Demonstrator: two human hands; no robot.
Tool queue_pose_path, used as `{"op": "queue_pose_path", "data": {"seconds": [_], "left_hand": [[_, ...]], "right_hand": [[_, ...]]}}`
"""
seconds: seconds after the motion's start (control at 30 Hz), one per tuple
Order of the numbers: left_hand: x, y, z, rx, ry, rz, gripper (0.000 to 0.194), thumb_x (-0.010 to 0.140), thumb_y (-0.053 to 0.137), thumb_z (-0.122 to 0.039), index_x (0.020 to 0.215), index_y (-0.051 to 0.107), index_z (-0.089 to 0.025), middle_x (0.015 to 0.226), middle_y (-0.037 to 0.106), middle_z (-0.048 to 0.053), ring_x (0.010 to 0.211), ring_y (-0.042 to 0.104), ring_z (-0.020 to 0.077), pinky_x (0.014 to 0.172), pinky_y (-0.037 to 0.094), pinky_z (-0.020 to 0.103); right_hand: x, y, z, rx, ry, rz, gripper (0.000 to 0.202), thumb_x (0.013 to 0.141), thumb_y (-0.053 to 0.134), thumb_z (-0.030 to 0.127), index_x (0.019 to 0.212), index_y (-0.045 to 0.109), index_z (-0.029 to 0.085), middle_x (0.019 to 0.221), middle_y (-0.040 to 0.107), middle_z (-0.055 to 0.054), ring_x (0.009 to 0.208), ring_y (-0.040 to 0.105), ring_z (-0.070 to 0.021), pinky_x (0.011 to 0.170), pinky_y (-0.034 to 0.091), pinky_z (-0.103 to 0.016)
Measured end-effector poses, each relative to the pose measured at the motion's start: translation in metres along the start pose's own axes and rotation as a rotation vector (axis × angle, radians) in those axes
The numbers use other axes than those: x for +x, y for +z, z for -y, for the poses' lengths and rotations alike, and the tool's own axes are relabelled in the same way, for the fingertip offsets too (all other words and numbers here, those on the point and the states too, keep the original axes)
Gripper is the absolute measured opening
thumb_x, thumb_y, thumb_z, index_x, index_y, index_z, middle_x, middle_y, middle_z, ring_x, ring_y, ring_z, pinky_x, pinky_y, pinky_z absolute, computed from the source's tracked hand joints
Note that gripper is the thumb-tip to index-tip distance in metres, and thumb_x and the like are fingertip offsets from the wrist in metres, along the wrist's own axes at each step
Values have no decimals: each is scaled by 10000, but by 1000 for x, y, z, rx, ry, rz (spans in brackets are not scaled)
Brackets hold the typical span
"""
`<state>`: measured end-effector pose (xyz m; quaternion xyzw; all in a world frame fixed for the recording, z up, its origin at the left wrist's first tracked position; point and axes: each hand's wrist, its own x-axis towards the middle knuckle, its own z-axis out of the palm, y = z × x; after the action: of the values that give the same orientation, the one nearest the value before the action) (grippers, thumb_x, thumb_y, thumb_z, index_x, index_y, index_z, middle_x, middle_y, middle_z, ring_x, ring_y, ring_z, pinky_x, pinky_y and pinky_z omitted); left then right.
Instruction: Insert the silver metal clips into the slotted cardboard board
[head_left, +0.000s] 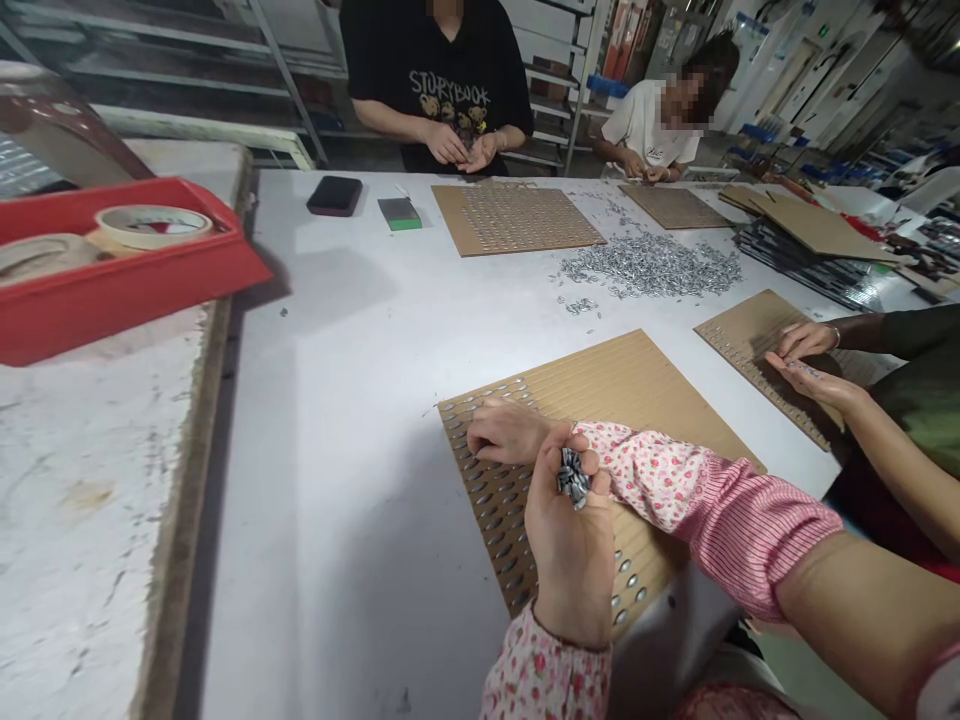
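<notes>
My left hand [574,560] is turned palm up, its fingers curled around a heap of small silver oval metal pieces [574,480]. My right hand [510,430] reaches across beyond it, above the far left part of a brown board [630,385]. Its fingers are bent downward and together; whatever may be between the fingertips is hidden. Rows of the same oval pieces line the board's left side, with a few more near its front edge. Bare, faintly lined brown surface shows on the rest. Patterned pink sleeves cover both my forearms.
A loose pile of metal pieces [652,265] lies beyond my board. Co-workers handle other boards [517,220] opposite and at right. A red bin [135,290] with tape rolls stands left, near a black case [334,196]. Stacked boards [825,225] lie far right.
</notes>
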<state>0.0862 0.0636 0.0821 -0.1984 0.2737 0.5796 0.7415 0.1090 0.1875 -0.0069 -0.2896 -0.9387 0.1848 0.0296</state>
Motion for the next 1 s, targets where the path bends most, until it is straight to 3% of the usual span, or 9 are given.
{"op": "queue_pose_path", "data": {"seconds": [0.13,0.23,0.33,0.47,0.57,0.67,0.77,0.83,1.0], "left_hand": [[0,-3,7,90,54,-1,152,836,517,-79,921,631,-132,796,562,36,613,519,68,587,475,166],[-2,-6,18,105,51,29,117,818,534,-76,857,627,-136,745,555,27,619,530,73,582,469,163],[-6,-10,32,122,-40,80,98,797,542,-66,775,612,-132,698,542,17,560,504,55,525,432,137],[-18,-25,54,250,-104,67,75,793,575,-100,794,641,-135,777,599,38,590,543,64,527,451,143],[-32,-52,67,340,-138,-104,154,837,535,-116,915,667,-128,886,643,75,697,603,95,595,501,168],[-49,-89,73,414,-253,-187,163,829,574,-137,962,667,-120,760,615,40,590,554,73,511,470,148],[-64,-124,73,483,-237,-230,128,780,658,-166,900,667,-123,669,579,5,520,503,65,438,421,139],[-69,-140,73,521,-178,-271,108,746,701,-158,844,661,-134,696,599,8,564,531,74,474,443,143],[-69,-153,81,528,-163,-342,90,760,707,-193,828,673,-147,843,642,40,663,567,87,576,492,165]], "right_hand": [[-8,-6,-1,115,-21,-139,93,853,562,199,772,591,162,827,599,-40,825,472,-163,825,382,-312],[-35,-18,-8,319,24,-271,84,864,560,217,805,565,157,796,580,-15,777,490,-129,797,407,-281],[-87,-30,-15,550,183,-322,177,896,515,302,937,580,141,742,547,9,671,480,-94,661,414,-226],[-177,-31,-18,673,350,-362,287,880,529,376,969,615,118,781,590,-15,693,512,-91,669,425,-223],[-238,-20,-8,833,480,-353,279,828,603,377,902,625,109,758,616,-18,662,529,-88,657,430,-225],[-278,0,10,892,564,-369,249,803,636,357,854,645,113,757,637,-25,650,533,-91,625,423,-222],[-293,23,30,715,489,-417,186,798,655,321,791,675,136,750,647,-31,727,545,-117,709,427,-258],[-294,37,42,558,419,-456,156,799,666,309,765,684,158,776,656,-31,799,550,-135,813,402,-302],[-287,53,60,364,447,-534,150,819,652,337,769,689,201,890,664,-23,921,517,-162,879,322,-346]]}}
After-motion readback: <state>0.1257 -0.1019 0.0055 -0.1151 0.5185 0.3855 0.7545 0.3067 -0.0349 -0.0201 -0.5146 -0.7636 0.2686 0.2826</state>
